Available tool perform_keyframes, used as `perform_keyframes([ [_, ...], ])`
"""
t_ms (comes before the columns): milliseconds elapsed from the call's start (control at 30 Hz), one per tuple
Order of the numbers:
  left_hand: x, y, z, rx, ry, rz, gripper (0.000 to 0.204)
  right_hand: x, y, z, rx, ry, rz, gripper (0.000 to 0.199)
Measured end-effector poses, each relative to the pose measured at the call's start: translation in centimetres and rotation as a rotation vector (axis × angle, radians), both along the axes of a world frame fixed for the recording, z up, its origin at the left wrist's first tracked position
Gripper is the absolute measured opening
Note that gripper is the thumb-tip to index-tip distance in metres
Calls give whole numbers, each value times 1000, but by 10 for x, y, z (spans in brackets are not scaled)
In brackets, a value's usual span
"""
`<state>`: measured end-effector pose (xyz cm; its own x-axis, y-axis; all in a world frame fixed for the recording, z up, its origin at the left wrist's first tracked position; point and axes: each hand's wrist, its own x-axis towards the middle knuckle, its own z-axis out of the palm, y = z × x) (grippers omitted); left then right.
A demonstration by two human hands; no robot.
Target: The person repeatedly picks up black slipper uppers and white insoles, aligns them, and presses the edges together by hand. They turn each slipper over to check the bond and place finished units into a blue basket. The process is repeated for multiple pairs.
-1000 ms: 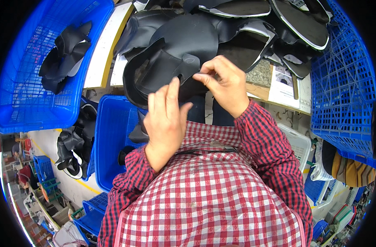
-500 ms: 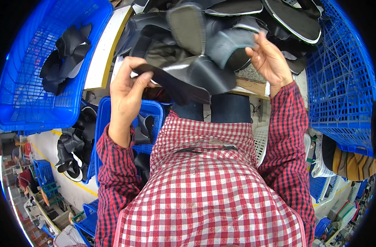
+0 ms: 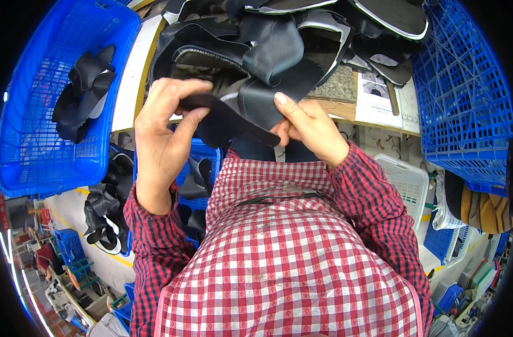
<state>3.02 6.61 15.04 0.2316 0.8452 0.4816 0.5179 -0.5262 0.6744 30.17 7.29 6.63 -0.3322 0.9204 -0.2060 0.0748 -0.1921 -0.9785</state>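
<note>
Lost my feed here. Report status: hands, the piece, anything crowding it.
Left hand and right hand both gripping one black shoe piece. Held above the table edge. Pile of black pieces right behind; blue basket to the left.

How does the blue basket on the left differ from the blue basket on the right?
The left blue basket holds a few black pieces; the right blue basket shows no contents. The left blue basket's wall is a fine mesh; the right blue basket's is a wider grid. Both are blue plastic and stand beside the pile of black pieces.
</note>
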Motion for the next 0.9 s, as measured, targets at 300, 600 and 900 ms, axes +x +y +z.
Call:
perform_keyframes([
  [300,8,-3,0,145,70,78,25,-14,36,55,1192,-125,64,59],
  [600,-6,4,-25,215,-12,84,25,-35,55,39,1540,-799,-88,57],
  [900,-37,-1,-43,147,-74,99,27,-57,63,22,1565,-514,-17,17],
])
